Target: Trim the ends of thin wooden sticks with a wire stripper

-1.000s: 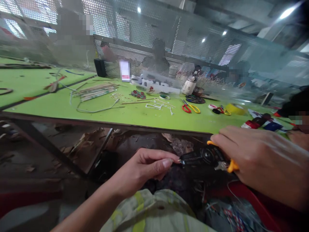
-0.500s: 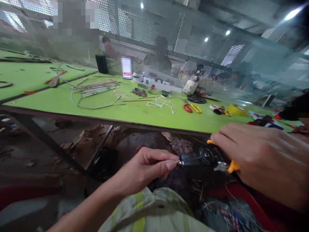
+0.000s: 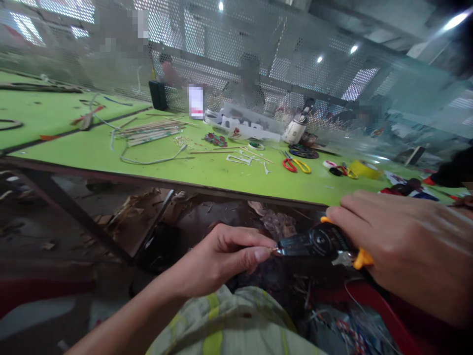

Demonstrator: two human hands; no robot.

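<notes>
Over my lap, my right hand is wrapped round black pliers with orange handles, their narrow jaws pointing left. Thumb and forefinger of my left hand pinch a tiny coppery piece right at the jaw tips. Most of that piece is hidden by the fingertips, so its kind does not show. Whether the jaws are closed on it I cannot tell.
Beyond my hands stands a green table. On it lie scissors, yellow tape, thin sticks and a pale cable. A red container with wire-like pieces is low at right. A perforated screen rises behind.
The view has shifted slightly, so the table things sit a little further right. Both hands keep their hold, with the pliers' tips still at the left fingertips.
</notes>
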